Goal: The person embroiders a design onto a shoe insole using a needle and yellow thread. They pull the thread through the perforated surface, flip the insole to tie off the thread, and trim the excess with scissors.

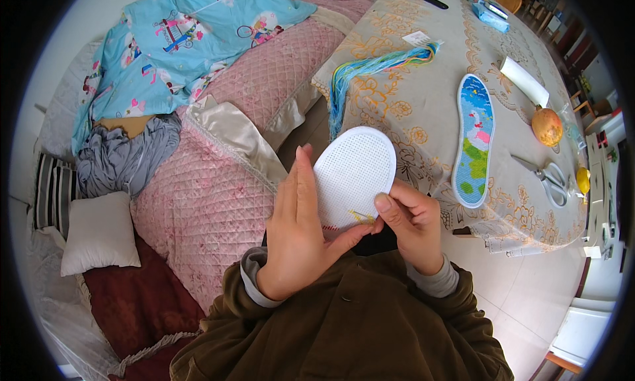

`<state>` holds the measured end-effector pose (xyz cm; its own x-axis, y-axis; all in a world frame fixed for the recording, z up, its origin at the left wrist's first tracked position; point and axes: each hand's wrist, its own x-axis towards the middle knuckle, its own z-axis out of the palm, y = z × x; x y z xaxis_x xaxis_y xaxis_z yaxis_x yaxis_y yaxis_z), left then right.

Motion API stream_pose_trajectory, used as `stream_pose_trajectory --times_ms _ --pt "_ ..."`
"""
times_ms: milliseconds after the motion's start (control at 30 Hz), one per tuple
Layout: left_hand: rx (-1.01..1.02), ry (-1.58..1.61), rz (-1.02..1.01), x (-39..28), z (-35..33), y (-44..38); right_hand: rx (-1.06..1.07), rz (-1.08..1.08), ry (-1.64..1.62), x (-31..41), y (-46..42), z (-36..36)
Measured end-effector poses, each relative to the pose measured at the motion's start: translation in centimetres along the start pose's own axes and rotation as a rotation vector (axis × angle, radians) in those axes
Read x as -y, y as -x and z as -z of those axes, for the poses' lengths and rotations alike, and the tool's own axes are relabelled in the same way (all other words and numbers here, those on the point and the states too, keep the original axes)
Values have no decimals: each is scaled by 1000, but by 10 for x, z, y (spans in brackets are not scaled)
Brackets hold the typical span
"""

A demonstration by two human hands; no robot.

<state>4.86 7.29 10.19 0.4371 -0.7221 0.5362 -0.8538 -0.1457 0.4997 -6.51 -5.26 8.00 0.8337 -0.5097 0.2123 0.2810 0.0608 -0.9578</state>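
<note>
A white cross-stitch insole (354, 172) with a grid of small holes is held up in front of my lap. My left hand (297, 227) lies along its left side, fingers extended, with the thumb at the lower edge. Thumb and fingers of my right hand (414, 224) pinch the lower right edge. Near that edge are some yellow stitches (359, 214), and what looks like a needle (366, 215) lies flat there. A short row of red stitches (331, 227) shows at the bottom, partly hidden by my left hand.
The patterned tablecloth (392, 88) bears a finished stitched insole (474, 143), a thread skein (367, 68), scissors (548, 180), a round fruit (547, 126) and a white roll (525, 82). On the left is a bed with a pink quilted cover (198, 182) and a pillow (101, 232).
</note>
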Motion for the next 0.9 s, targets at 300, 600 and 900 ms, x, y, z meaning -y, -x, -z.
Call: stream_pose_trajectory --times_ms 300,600,900 --pt "-99 -281 -97 -8 0 4 -66 113 84 -2 1 -4" --pt "-77 -93 -10 -11 2 4 -64 76 63 1 4 -4" --pt "-121 -70 25 -13 1 4 -17 89 52 -2 5 0"
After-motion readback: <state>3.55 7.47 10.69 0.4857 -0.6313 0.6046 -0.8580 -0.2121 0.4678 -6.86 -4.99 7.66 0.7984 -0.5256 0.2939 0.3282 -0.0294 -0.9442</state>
